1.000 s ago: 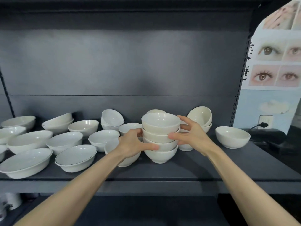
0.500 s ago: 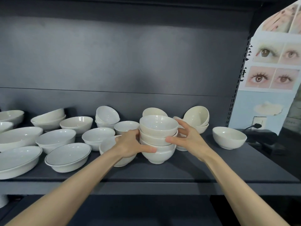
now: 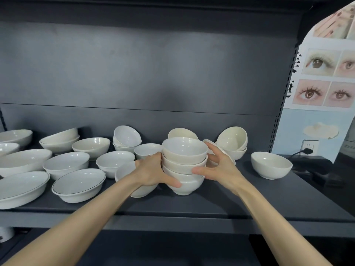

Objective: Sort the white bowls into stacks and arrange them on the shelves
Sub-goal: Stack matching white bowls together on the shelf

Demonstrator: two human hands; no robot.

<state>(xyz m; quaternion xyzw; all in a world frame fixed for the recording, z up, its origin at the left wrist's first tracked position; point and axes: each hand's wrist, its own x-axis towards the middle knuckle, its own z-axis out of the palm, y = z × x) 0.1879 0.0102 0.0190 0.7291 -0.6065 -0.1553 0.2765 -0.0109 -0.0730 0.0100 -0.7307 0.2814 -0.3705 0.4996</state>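
Observation:
A stack of several small white bowls stands on the dark shelf at the centre. My left hand grips the stack's left side, thumb across the lowest bowl. My right hand holds the right side, fingers curled round the middle bowls. A single small bowl sits alone to the right. Behind the stack are a tilted pair of bowls and another tilted pair. A bowl lies partly hidden under my left wrist.
Wide shallow bowls and several more white bowls crowd the shelf's left half. A poster and a wall socket with a black plug are at the right. A lower shelf lies below.
The view has shifted a little. Both hands stay on the stack, and my right fingers have spread further round its far side.

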